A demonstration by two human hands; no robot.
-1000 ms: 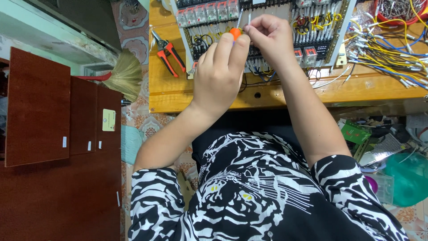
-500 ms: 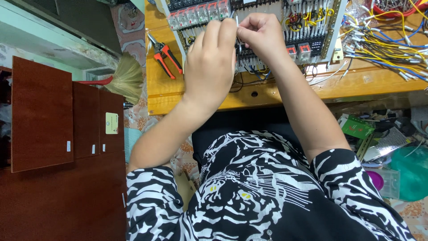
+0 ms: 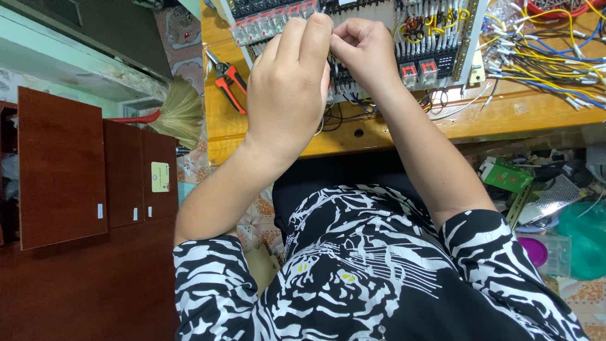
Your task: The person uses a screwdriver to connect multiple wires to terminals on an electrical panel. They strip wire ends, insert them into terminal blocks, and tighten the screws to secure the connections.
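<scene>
Now both hands at wiring panel (image 3: 435, 38): left hand (image 3: 287, 88), right hand (image 3: 363, 50) grips pinched, contents hidden.

Single view only, head-worn camera, looking steeply down over the person's own chest and forearms toward the wooden surface (image 3: 404, 126) at the top of frame. Close range: the black-and-white patterned shirt (image 3: 353, 278) fills the bottom, and the hands, left hand (image 3: 287, 88) and right hand (image 3: 363, 47), sit high in the middle against the wiring panel (image 3: 435, 38), near the top edge. Panel and loose wire bundle (image 3: 549, 57) are cut off by the upper border. Left side takes in the dark red cabinet (image 3: 76, 189) and a broom (image 3: 173, 113) on the floor side; right edge catches clutter below the surface. No second view to overlap with.
</scene>
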